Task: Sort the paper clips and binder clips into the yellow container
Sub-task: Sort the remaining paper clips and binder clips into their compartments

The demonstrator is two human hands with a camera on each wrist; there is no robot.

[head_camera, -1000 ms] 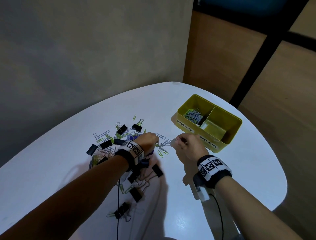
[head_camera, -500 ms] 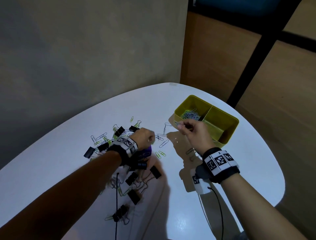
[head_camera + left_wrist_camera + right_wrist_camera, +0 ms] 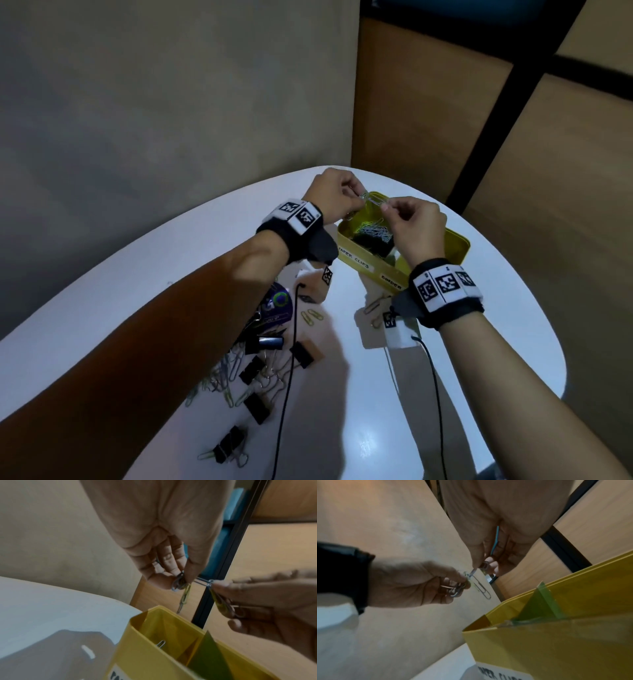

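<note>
My left hand (image 3: 334, 197) and right hand (image 3: 412, 222) each pinch tangled paper clips (image 3: 184, 596) above the yellow container (image 3: 457, 248), centre frame. Best separate them gently over the paper-clip compartment, so that loose ones fall inside.

Two hands (image 3: 337, 197); one yellow container (image 3: 455, 241); one table (image 3: 496, 342)

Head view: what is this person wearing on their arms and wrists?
Bare forearms, no sleeves. Each wrist carries a black strap topped with white blocks printed with black square markers. A white marked unit hangs beneath the right wrist, and thin black cables trail from both.
</note>
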